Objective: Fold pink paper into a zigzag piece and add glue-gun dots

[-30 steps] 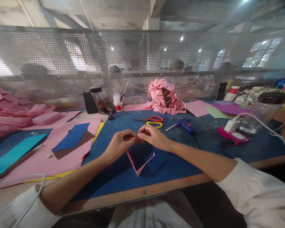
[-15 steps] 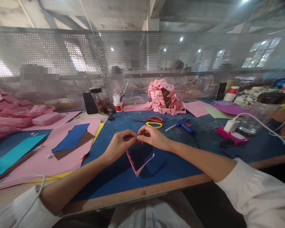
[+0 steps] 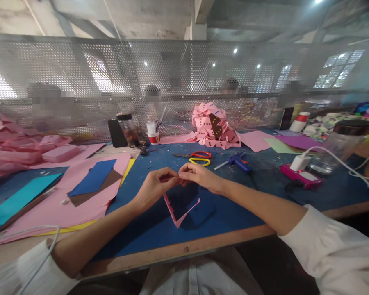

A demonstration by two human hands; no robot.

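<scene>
Both forearms come in from the bottom corners, sleeves white, and meet over the middle of the blue mat (image 3: 233,217). Left hand (image 3: 155,186) is palm-down, wrist a bit cocked, fingers curled with thumb and forefinger pinched together at the tip. Right hand (image 3: 199,177) mirrors it, knuckles up, thumb and forefinger pinched, tips touching the left hand's tips. Between the two pinches sits a tiny piece, reddish-pink, too small to tell what it is; both hands are clamped on it, held just above the mat.

Directly under the hands lies a pink paper cutout (image 3: 180,211), V-shaped with a jagged edge, flat on the mat, not touched by either hand.

Behind the hands, near: scissors (image 3: 197,154) with red handles and yellow bands (image 3: 199,161) just beside them, then a blue glue gun (image 3: 238,161) to the right. Further back a heap of pink folded pieces with dots (image 3: 215,126) against the perforated metal screen (image 3: 110,73). Left of the hands, a spread of pink sheets (image 3: 55,205) with a dark blue sheet (image 3: 94,177) and a brown one on top, a teal sheet (image 3: 18,198) at the far left. Back left: a jar (image 3: 127,129), a dark phone (image 3: 117,133) leaning, and a white cup with a red band (image 3: 153,133). Right side: a pink phone with a white charger (image 3: 299,168) and a cable running off right, and a clear jar (image 3: 341,145) well apart from the hands.
</scene>
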